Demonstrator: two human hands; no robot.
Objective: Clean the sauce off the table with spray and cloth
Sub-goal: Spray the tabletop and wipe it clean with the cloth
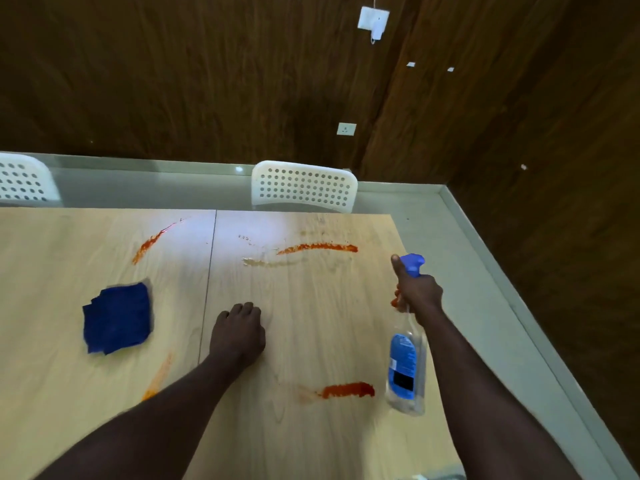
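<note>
Red sauce streaks mark the light wooden table (311, 323): a long smear (318, 247) at the far right, a thinner one (152, 242) at the far left, a thick blotch (348, 390) near the front, and a faint orange trace (159, 379) at the front left. My right hand (419, 292) grips the neck of a clear spray bottle (407, 368) with a blue trigger head, held above the table's right edge. My left hand (239, 332) rests on the table with its fingers curled, holding nothing. A folded blue cloth (117, 318) lies to its left.
A white perforated chair (304, 187) stands behind the table's far edge, and another (24, 181) at the far left. A seam (207, 285) divides the tabletop. Grey floor runs along the right side, bounded by dark wooden walls.
</note>
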